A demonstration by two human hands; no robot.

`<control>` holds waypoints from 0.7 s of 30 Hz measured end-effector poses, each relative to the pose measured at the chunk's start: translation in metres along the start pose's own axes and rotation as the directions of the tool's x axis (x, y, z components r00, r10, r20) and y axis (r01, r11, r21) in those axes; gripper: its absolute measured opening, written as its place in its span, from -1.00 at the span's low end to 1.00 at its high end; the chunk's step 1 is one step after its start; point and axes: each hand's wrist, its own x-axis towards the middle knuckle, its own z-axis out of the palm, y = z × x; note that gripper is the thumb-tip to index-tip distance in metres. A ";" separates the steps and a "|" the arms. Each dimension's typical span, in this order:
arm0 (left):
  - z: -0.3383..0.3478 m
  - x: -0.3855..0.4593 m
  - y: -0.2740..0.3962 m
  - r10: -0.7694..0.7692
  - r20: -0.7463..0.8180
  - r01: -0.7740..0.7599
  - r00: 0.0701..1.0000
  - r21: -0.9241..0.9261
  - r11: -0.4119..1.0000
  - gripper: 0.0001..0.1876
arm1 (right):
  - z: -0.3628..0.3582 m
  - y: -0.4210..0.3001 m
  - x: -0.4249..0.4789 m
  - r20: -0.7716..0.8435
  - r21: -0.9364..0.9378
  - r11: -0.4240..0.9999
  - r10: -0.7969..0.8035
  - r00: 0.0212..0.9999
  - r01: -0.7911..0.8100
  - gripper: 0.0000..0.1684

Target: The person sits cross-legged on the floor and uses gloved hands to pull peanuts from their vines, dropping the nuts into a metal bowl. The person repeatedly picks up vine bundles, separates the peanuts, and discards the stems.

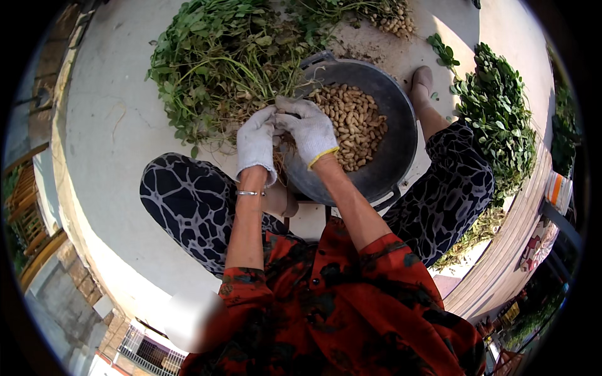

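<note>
My left hand [256,141], in a white knit glove, meets my right hand [308,127] at the fingertips, at the left rim of a black basin. The right glove has a yellow cuff edge and soiled fingers. Both hands have bent fingers around something small at the roots of the peanut plants; what exactly each holds is hidden by the gloves. The black basin [400,108] holds a heap of unshelled peanuts [355,127], just right of my right hand. A large pile of leafy peanut plants [211,66] lies beyond my hands, its stems and thin roots reaching towards them.
More peanuts on their roots [395,19] lie beyond the basin. Another heap of green plants [494,113] lies to the right, past my shoe [422,77]. My patterned trouser knees flank the basin. Pale concrete floor [108,141] stretches to the left, and wooden planks [508,249] run at the right.
</note>
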 end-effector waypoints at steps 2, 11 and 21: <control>0.002 -0.003 0.001 -0.009 -0.010 0.009 1.000 -0.025 1.000 -0.59 | -0.001 -0.007 -0.002 -0.007 -0.135 0.988 -0.082 0.997 0.081 -0.64; 0.002 -0.002 -0.009 0.054 -0.021 -0.053 0.998 0.016 0.998 -0.65 | 0.005 0.002 0.001 0.066 -0.430 0.838 -0.342 0.937 0.336 -0.69; 0.002 0.000 -0.005 -0.025 -0.016 0.024 1.000 -0.058 0.998 -0.64 | -0.002 -0.010 0.000 0.009 -0.068 0.998 0.006 1.000 -0.005 -0.66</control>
